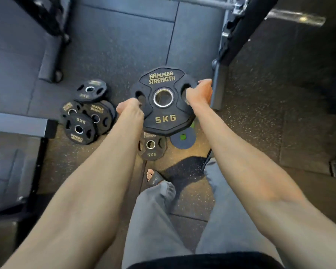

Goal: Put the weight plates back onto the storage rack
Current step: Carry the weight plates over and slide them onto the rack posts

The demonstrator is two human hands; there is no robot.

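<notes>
A black 5 kg weight plate (163,113) with gold lettering is held flat above the floor, face up. My left hand (131,109) grips it through its left slot and my right hand (199,92) grips it through its right slot. Directly beneath it another black 5 kg plate (152,147) lies on the floor beside a round blue disc (182,139) with a green mark. A heap of several small black plates (85,117) lies on the floor to the left. The storage rack's pegs are not visible.
A dark rack upright (231,41) rises on the right with a steel barbell sleeve (297,17) at top right. A frame base (52,59) stands at upper left and a bench edge (17,123) at left. My sandalled foot (153,177) stands below the plates.
</notes>
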